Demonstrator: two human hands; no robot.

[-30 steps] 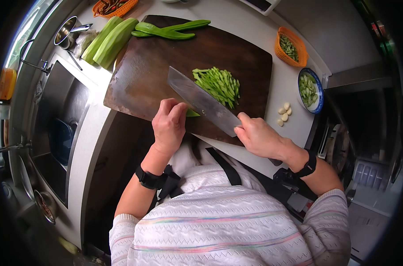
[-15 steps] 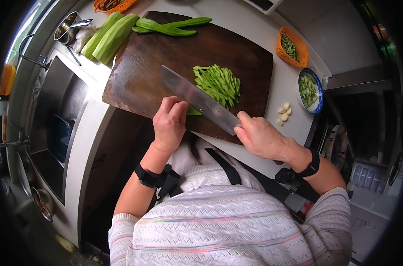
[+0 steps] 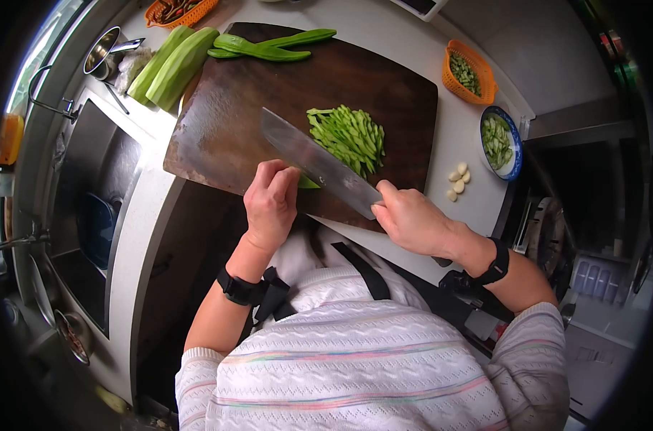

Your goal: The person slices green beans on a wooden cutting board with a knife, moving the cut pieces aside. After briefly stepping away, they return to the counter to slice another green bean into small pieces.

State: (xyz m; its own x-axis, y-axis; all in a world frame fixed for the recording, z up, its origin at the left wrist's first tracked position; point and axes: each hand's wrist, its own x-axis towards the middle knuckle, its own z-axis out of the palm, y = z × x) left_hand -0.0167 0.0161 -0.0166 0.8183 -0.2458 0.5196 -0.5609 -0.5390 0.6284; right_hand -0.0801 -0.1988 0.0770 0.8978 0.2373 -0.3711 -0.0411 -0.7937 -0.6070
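Green piece (image 3: 310, 184), perhaps pepper, mostly under cleaver (image 3: 312, 161).

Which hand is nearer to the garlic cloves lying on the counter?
Right. The right hand, gripping the cleaver, is close beside the garlic cloves; the left hand is farther away, beyond the blade, holding a green piece on the cutting board.

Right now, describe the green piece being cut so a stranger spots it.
Find the dark cutting board. At its near edge, the left hand pins a small green piece beside the cleaver in the right hand. Unlike the sliced pile beyond the blade, it is a single stub under that hand.
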